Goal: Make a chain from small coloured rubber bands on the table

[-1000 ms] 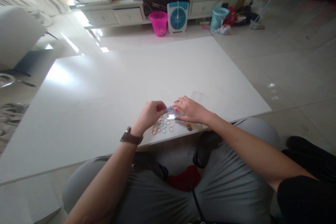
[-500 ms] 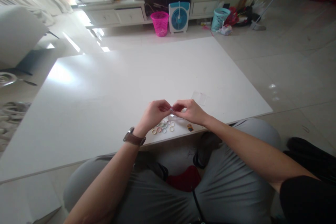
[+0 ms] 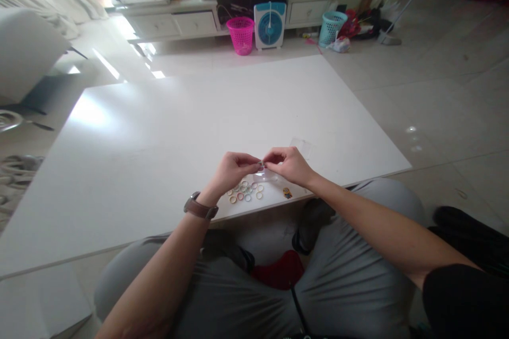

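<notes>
My left hand (image 3: 235, 168) and my right hand (image 3: 291, 163) meet over the near edge of the white table (image 3: 167, 143). The thumb and fingers of each are pinched together at the tips. Between them is a small pale thing (image 3: 261, 164), too small to name. Just below the fingertips lies a clear plastic piece (image 3: 265, 175), partly hidden. Several thin coloured rings (image 3: 247, 197) are spread on the table beside my left hand, some of them behind it. A small yellow and blue cartoon figure (image 3: 287, 193) lies below my right hand.
A flat clear plastic piece (image 3: 301, 147) lies on the table beyond my right hand. Past the far edge stand a pink basket (image 3: 241, 36), a blue and white fan (image 3: 269, 25) and a light blue basket (image 3: 332, 27). My knees are against the near edge.
Both hands stay close together, fingertips shifted slightly. The left fingers look straighter, and more of the clear plastic below shows. The view has moved a little.
</notes>
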The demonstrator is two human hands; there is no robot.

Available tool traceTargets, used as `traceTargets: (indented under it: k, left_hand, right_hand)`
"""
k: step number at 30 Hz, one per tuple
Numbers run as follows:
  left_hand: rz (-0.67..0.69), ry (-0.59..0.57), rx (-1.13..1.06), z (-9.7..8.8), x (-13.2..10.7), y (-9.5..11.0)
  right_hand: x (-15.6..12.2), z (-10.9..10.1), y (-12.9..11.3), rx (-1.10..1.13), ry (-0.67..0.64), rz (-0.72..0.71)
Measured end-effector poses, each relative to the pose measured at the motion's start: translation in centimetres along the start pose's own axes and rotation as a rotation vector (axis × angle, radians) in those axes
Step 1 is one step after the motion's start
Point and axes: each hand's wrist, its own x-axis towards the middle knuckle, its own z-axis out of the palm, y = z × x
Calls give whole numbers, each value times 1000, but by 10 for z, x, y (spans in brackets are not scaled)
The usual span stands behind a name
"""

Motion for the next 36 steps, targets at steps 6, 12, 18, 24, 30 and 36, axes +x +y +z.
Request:
traceTargets:
  k: [6,12,18,24,30,36]
  left_hand:
    - [-39,39,-44,-1,3,-7]
    - [-31,84,-23,0,3,-5]
    - [1,108,52,2,3,-6]
    - [26,121,68,1,4,-10]
    - [-2,107,36,1,4,-10]
    - [-29,97,-8,3,3,-7]
  right_hand:
    - [1,2,5,156,-1,84]
    - [1,3,6,190,7,108]
    - [1,4,6,177,30,126]
    - [0,5,6,175,26,108]
    - [0,5,6,165,-4,79]
    - [0,4,5,78,5,68]
